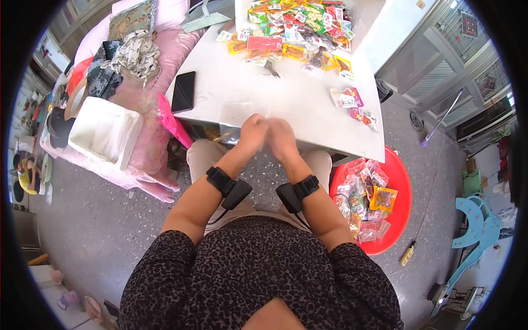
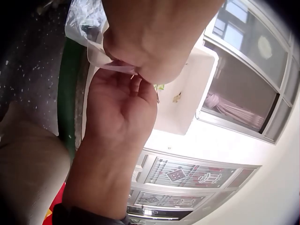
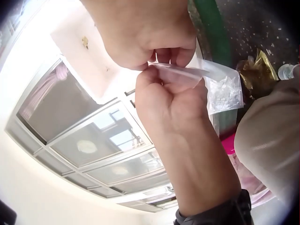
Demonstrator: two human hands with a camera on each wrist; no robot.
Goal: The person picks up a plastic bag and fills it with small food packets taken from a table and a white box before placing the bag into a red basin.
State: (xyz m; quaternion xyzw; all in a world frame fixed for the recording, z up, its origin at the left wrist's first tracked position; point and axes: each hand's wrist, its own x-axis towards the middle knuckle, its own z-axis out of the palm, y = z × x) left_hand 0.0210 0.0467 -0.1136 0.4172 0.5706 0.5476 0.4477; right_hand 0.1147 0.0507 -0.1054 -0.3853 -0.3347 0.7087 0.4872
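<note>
Both hands meet over the front edge of the white table point(image 1: 220, 77). A clear plastic bag point(image 3: 180, 75) is between them. My left hand point(image 1: 254, 133) pinches its edge with curled fingers, shown from the palm side in the right wrist view. My right hand point(image 1: 281, 137) grips the same plastic close beside it, its curled fingers visible in the left wrist view. Crinkled clear plastic point(image 3: 225, 91) hangs past the table edge to the left of the hands. The fingertips are partly hidden behind the plastic and each other.
Colourful snack packets point(image 1: 297, 25) are heaped at the table's back; a few packets point(image 1: 346, 99) lie at its right. A phone point(image 1: 183, 92) rests at the left. A red basin point(image 1: 404, 203) with packets stands on the floor right. A white foam box point(image 1: 104, 132) sits left.
</note>
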